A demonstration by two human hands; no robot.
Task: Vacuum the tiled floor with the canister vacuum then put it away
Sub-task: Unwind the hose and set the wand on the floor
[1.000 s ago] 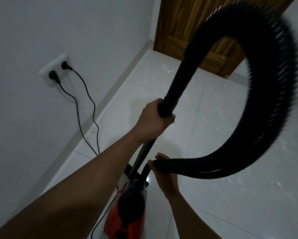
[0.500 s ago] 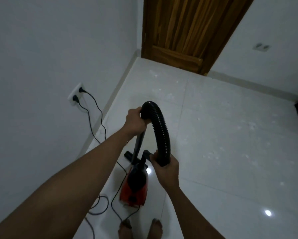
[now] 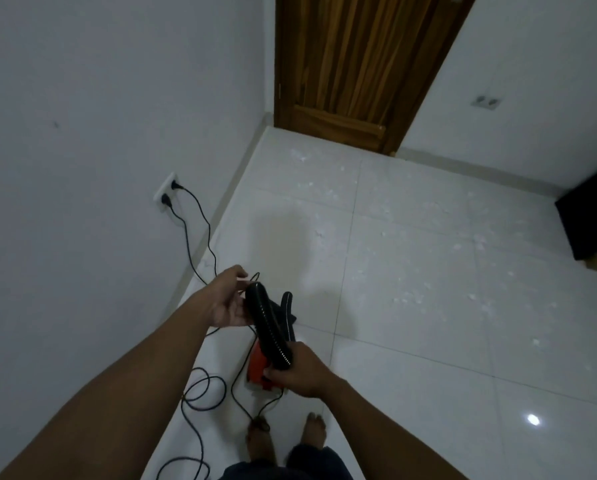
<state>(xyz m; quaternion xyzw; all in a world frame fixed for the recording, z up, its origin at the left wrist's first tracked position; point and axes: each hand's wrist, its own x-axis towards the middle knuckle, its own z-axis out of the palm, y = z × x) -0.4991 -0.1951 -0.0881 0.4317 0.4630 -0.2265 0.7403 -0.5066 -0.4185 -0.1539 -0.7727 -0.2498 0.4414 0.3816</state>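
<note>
The right hand [image 3: 297, 370] grips a ribbed, arched black hose [image 3: 269, 327].

Wooden door [image 3: 356, 64] far corner; dark furniture [image 3: 589, 220] right

We stand barefoot on a glossy white tiled floor [image 3: 428, 393]. Pale scraps [image 3: 328, 194] lie scattered over the tiles toward the wooden door [image 3: 359, 64]. The red canister vacuum [image 3: 257, 370] sits just ahead of our feet [image 3: 260, 441], and black cord [image 3: 203, 393] loops loosely on the tiles to our left.
</note>
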